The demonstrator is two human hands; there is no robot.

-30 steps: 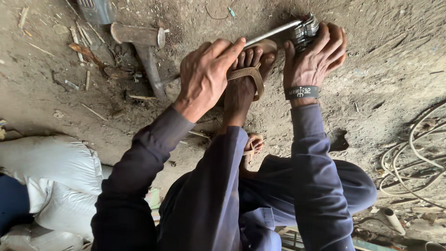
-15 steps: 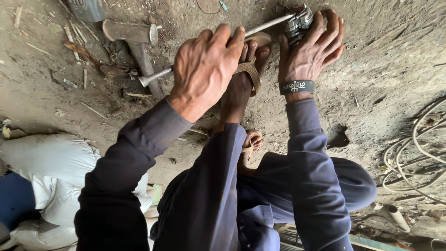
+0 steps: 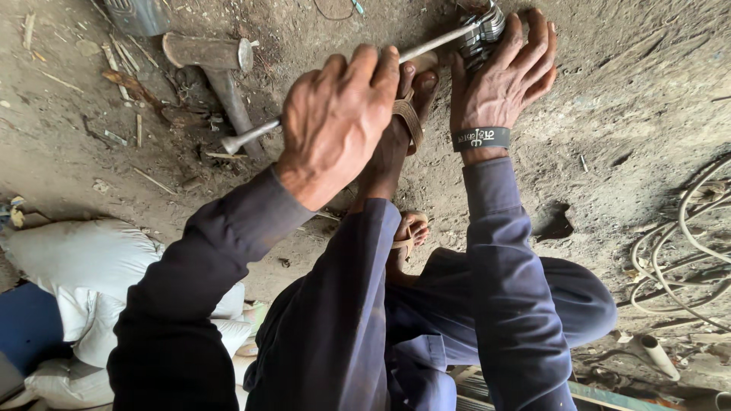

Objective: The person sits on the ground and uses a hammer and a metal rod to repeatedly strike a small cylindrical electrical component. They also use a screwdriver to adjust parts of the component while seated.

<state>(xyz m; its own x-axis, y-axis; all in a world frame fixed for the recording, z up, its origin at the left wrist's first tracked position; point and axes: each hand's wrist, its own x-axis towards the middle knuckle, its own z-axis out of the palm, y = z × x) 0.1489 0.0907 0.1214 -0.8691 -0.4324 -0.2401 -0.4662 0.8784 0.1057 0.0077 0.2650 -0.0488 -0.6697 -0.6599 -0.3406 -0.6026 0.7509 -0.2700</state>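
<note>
A long steel wrench handle (image 3: 251, 137) runs from lower left up to a metal part (image 3: 483, 30) at the top of the view. My left hand (image 3: 335, 125) lies over the middle of the handle with fingers curled around it. My right hand (image 3: 499, 84), with a dark wristband, presses on the metal part and covers most of it. My sandalled foot (image 3: 403, 122) rests on the dirt between the two hands, under the handle.
A hammer (image 3: 217, 72) lies on the dirt floor (image 3: 609, 114) at the upper left among wood splinters. White sacks (image 3: 68, 266) sit at the left. Coiled cable (image 3: 685, 251) and a white pipe piece (image 3: 655, 354) lie at the right.
My left hand has slid down along the handle toward its free end and closed over it. The handle has swung slightly. My right hand stays on the metal part.
</note>
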